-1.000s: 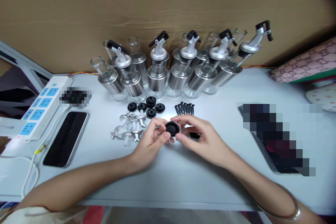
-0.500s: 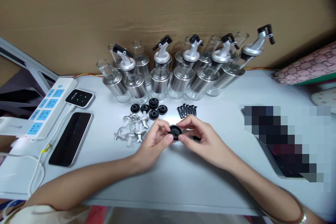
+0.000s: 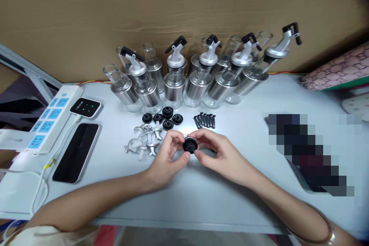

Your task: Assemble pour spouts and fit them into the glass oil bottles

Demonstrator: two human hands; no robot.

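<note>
Just above the table, between the fingertips of both hands, is a round black bottle stopper [image 3: 190,146], its stepped plug facing me and a thin silver edge at its top. My left hand [image 3: 168,157] pinches it from the left, my right hand [image 3: 220,152] from the right. Several more black stoppers [image 3: 167,124] lie beyond my left hand. Silver pour spouts [image 3: 152,148] with clear tubes are heaped left of that hand. Small black levers [image 3: 205,120] lie in a row beyond my right hand, which partly hides another dark piece.
Glass bottles with steel sleeves [image 3: 174,86] stand along the back, several topped with silver spouts. At left are a power strip [image 3: 54,119], a small white device [image 3: 85,107], a phone [image 3: 77,153] and cables. A pixelated area covers a dark flat item on the right.
Both hands have tilted the stopper, so its stepped plug now points towards me and downward. My fingers have shifted slightly around its rim. The view has moved a little.
</note>
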